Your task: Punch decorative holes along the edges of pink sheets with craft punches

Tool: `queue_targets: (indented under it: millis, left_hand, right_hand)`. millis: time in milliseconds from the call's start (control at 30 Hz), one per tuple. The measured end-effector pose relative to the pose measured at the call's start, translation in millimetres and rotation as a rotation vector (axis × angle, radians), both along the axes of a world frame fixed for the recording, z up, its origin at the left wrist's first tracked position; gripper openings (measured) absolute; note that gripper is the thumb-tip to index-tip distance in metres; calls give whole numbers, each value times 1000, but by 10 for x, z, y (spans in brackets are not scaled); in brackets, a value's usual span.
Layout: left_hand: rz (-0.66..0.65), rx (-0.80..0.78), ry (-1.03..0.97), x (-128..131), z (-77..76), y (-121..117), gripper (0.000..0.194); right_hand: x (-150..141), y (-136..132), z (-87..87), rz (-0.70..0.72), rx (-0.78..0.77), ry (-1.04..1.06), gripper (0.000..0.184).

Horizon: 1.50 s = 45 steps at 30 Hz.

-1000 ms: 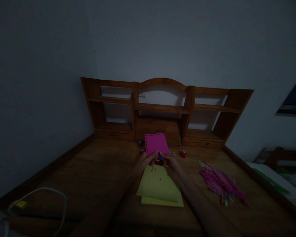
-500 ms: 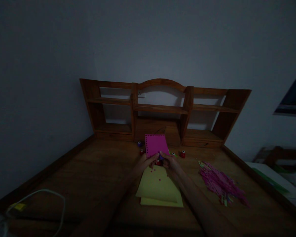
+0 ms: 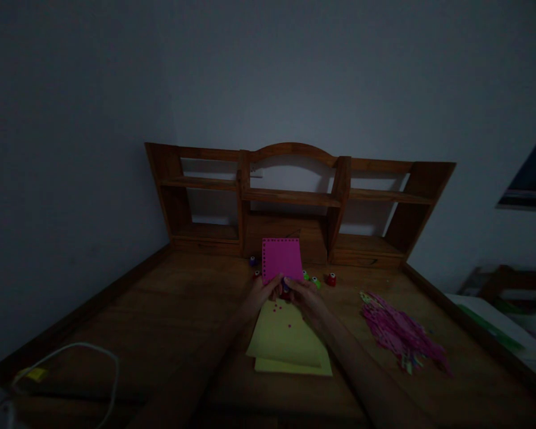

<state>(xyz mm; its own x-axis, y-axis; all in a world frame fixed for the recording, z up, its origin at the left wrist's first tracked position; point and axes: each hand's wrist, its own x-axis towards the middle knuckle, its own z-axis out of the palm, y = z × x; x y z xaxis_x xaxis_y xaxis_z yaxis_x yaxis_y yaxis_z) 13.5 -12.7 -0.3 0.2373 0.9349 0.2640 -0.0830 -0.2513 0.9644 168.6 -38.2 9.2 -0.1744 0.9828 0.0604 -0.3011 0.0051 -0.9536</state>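
A pink paper sheet (image 3: 282, 260) stands tilted up in front of me, with small holes along its top and left edges. My left hand (image 3: 264, 293) is closed on its lower left part. At the sheet's near edge, my right hand (image 3: 309, 297) is closed around a small red and purple craft punch (image 3: 286, 292), mostly hidden by fingers. Whether the left fingers also press the punch is unclear. Beneath both hands, yellow paper sheets (image 3: 286, 348) lie on the desk, sprinkled with several tiny pink cut-outs (image 3: 289, 326).
Behind the hands sit more small punches: a purple one (image 3: 252, 261), a red one (image 3: 332, 279) and a green one (image 3: 315, 282). A heap of pink strips (image 3: 399, 333) lies to the right. A white cable (image 3: 84, 345) loops at left; a wooden shelf unit (image 3: 290, 195) backs the desk.
The pink sheet has turned slightly and risen a little, its right edge shifting left. Both hands moved slightly left with the punch, uncovering more of the green punches behind.
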Motion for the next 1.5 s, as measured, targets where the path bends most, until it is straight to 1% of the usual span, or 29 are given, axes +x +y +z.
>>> queue_targets:
  millis: [233,367,500,667,867,967,1100,1233,1333,1400,1500]
  left_hand:
    - [85,-35,-131,38,21,-4,44]
    - [110,-19,-180,26,28,-2,39]
    - [138,3,-164,-1,0,22,39]
    - [114,18,-146,-10,-16,39,41]
    - [154,-28,-146,-4,33,19,42]
    - [149,-20,-130,-12,27,18,43]
    - [150,-9,-125,-16,0,34,44]
    - [142,-6,-119,-20,-7,45,44]
    - [164,-5,-118,-21,-1,36,42]
    - [183,-9,-129,-21,8,26,42]
    - [200,-10,-133,-23,30,13,42]
  right_hand:
    - [12,35,-62,15,5,19,25]
    - [10,48,-61,28,-70,60,31]
    - [10,46,-40,28,-116,109,38]
    - [24,88,-57,40,-208,116,44]
    - [39,79,-9,86,-246,136,49]
    - [39,56,30,78,-277,140,48]
    - [39,42,72,83,-272,148,54]
    - [78,59,123,14,-248,153,54]
    - [132,105,128,-51,-199,130,55]
    - [159,131,108,-88,-174,70,60]
    - [156,117,61,-164,-118,-77,64]
